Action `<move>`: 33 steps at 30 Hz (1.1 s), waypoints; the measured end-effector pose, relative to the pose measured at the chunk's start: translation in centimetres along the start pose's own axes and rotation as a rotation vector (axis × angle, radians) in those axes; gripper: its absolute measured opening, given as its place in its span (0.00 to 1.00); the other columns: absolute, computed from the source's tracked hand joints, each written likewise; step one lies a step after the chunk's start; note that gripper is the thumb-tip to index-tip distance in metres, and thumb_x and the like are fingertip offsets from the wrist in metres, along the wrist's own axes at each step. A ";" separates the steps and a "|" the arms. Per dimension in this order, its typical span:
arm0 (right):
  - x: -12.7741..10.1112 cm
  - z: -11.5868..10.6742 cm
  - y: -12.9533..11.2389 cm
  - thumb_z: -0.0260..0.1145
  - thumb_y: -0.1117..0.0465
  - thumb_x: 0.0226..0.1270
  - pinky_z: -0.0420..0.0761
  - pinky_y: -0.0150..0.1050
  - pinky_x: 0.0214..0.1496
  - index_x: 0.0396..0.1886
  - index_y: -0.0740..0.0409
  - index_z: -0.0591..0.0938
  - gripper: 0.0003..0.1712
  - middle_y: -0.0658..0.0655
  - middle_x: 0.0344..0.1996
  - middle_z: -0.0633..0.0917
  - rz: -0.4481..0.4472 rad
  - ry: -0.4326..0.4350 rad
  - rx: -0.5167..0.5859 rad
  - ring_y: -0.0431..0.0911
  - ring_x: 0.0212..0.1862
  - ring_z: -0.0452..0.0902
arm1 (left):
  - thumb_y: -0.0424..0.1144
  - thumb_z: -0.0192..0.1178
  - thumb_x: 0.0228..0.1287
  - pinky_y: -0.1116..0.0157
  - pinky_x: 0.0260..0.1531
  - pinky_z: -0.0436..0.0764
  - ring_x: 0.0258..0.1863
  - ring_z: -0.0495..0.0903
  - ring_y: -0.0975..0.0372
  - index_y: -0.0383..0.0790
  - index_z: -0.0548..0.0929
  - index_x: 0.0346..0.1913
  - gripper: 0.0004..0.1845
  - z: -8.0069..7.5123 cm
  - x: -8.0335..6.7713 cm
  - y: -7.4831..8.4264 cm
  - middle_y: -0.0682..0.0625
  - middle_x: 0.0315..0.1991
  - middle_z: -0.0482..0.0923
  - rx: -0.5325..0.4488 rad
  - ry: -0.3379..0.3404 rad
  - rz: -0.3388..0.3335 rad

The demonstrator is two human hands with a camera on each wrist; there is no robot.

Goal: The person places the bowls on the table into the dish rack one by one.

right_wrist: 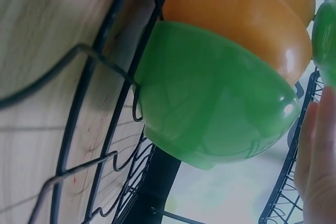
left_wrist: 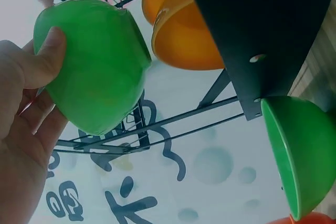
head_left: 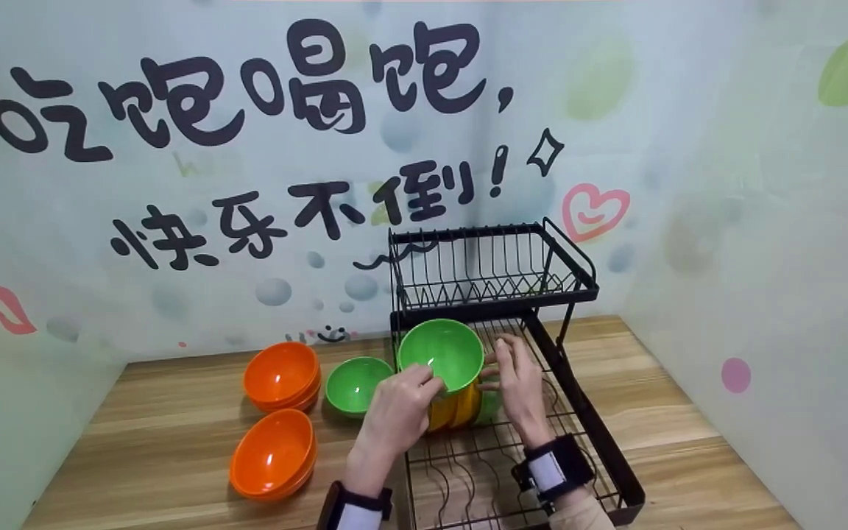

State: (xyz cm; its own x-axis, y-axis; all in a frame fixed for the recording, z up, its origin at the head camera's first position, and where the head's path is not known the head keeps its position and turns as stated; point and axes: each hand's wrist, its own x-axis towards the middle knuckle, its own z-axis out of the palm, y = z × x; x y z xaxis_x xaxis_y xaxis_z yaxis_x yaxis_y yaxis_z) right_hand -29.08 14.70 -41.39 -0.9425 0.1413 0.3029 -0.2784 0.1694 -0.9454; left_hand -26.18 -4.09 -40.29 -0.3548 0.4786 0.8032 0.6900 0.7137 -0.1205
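Over the lower tier of the black wire dish rack (head_left: 586, 434), a glossy green plastic bowl (head_left: 441, 354) was held tilted, its open side facing the camera. The left hand (head_left: 402, 408) gripped it at the near rim, thumb curled onto the outside wall as the left wrist view showed (left_wrist: 39, 59), fingers hooked inside. The right hand (head_left: 516, 379) was at the bowl's right edge with fingers fairly straight; whether they touched the bowl or only lay just beside it could not be told, and that grip looked relaxed, not clamped on anything.

Directly under the held bowl, orange plastic bowls (head_left: 457, 408) stood on edge in the rack's lower wires, with another green bowl (right_wrist: 210, 103) nested against them, clearest in the right wrist view. The rack's upper tier (head_left: 483, 265) sat behind and above.

On the wooden desk (head_left: 159, 434) left of the rack lay a second loose green bowl (head_left: 356, 384), upright, just beside the rack's corner. Farther left stood a stack of orange bowls (head_left: 282, 375), and nearer the camera another orange stack (head_left: 273, 454). A wall with printed characters (head_left: 247, 103) rose behind.
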 end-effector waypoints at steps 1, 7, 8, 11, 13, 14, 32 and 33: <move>0.0 0.0 0.0 0.45 0.53 0.76 0.85 0.49 0.33 0.62 0.63 0.68 0.24 0.71 0.42 0.81 0.000 -0.012 0.005 0.61 0.37 0.84 | 0.16 0.62 0.29 0.74 0.21 0.72 0.22 0.72 0.65 0.41 0.81 0.25 0.18 0.1 0.0 0.1 0.53 0.22 0.73 0.003 0.010 0.006; -0.2 0.1 0.2 0.45 0.47 0.74 0.85 0.46 0.35 0.63 0.58 0.69 0.27 0.69 0.55 0.77 -0.009 -0.069 0.035 0.57 0.45 0.82 | 0.18 0.66 0.31 0.75 0.24 0.75 0.24 0.75 0.66 0.42 0.82 0.25 0.17 0.4 0.4 0.5 0.54 0.24 0.76 0.003 0.034 0.040; -0.3 0.0 0.2 0.45 0.46 0.74 0.85 0.45 0.36 0.63 0.57 0.69 0.27 0.68 0.56 0.76 -0.005 -0.075 0.039 0.56 0.46 0.81 | 0.19 0.67 0.32 0.75 0.25 0.75 0.24 0.76 0.66 0.42 0.82 0.26 0.16 0.4 0.5 0.6 0.54 0.24 0.76 0.001 0.034 0.044; -0.4 0.0 0.2 0.44 0.45 0.73 0.84 0.45 0.36 0.62 0.55 0.70 0.27 0.67 0.52 0.78 0.011 -0.085 0.031 0.51 0.42 0.80 | 0.20 0.68 0.34 0.75 0.25 0.76 0.24 0.76 0.66 0.42 0.82 0.26 0.15 0.5 0.6 1.0 0.54 0.25 0.77 -0.007 0.037 0.056; -0.4 0.0 0.2 0.43 0.45 0.73 0.81 0.43 0.35 0.62 0.54 0.70 0.27 0.67 0.48 0.80 0.022 -0.089 0.018 0.47 0.37 0.78 | 0.20 0.68 0.34 0.76 0.25 0.76 0.24 0.76 0.67 0.43 0.83 0.25 0.15 0.6 0.6 1.2 0.55 0.25 0.77 -0.007 0.041 0.060; -0.5 0.0 0.2 0.43 0.45 0.73 0.80 0.43 0.35 0.62 0.54 0.70 0.27 0.67 0.47 0.80 0.029 -0.092 0.021 0.46 0.36 0.78 | 0.20 0.67 0.34 0.76 0.26 0.76 0.24 0.76 0.67 0.43 0.83 0.25 0.16 0.6 0.7 1.2 0.55 0.24 0.78 -0.009 0.044 0.061; -0.3 -0.8 0.2 0.42 0.49 0.73 0.71 0.55 0.62 0.69 0.60 0.64 0.30 0.65 0.64 0.72 -0.023 0.044 0.033 0.58 0.62 0.71 | 0.35 0.71 0.45 0.74 0.38 0.80 0.38 0.81 0.65 0.45 0.85 0.37 0.13 0.7 0.6 0.8 0.54 0.36 0.83 -0.045 0.004 0.004; -0.3 -0.9 0.3 0.42 0.50 0.73 0.69 0.57 0.64 0.69 0.60 0.64 0.30 0.66 0.65 0.71 -0.025 0.060 0.030 0.59 0.63 0.70 | 0.36 0.71 0.44 0.74 0.38 0.81 0.39 0.81 0.65 0.44 0.85 0.38 0.14 0.6 0.5 0.6 0.53 0.36 0.83 -0.044 -0.001 -0.011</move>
State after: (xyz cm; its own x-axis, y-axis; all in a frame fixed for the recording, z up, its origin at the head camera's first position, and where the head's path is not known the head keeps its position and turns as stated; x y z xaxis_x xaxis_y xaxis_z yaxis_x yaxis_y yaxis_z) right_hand -28.74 15.57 -41.63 -0.9226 0.1961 0.3322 -0.3078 0.1448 -0.9404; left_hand -26.33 -3.12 -40.33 -0.3632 0.4711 0.8038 0.7130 0.6960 -0.0857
